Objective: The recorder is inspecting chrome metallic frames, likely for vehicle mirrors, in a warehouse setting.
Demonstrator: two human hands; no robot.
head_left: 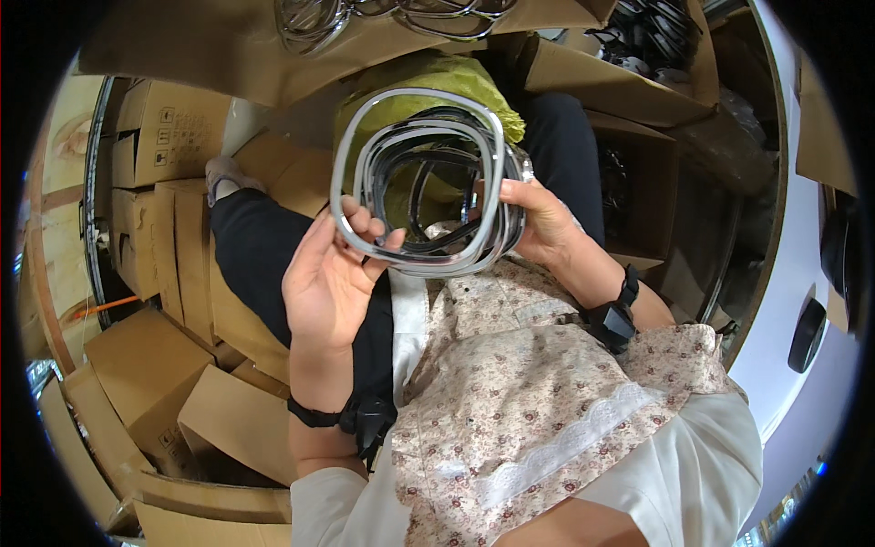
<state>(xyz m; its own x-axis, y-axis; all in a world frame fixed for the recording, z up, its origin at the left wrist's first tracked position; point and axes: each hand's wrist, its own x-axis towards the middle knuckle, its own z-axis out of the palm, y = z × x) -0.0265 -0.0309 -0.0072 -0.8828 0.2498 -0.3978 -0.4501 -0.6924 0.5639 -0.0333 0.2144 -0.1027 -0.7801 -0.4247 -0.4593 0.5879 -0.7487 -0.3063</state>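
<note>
A stack of rounded-square ring frames, silver and black, is held up over my lap. My right hand is closed round the stack's right side, its thumb on the near face and its other fingers mostly hidden behind. A pale silver ring frame sits at the front, offset up and left from the others. At its lower left edge my left hand has its fingers curled round the rim, with the fingertips showing inside the opening. Through the rings shows a yellow-green woven sack.
More chrome rings lie on cardboard at the far edge. An open carton with dark parts stands at the far right, above another open carton. Cardboard boxes are stacked on the left, and an open box sits near left.
</note>
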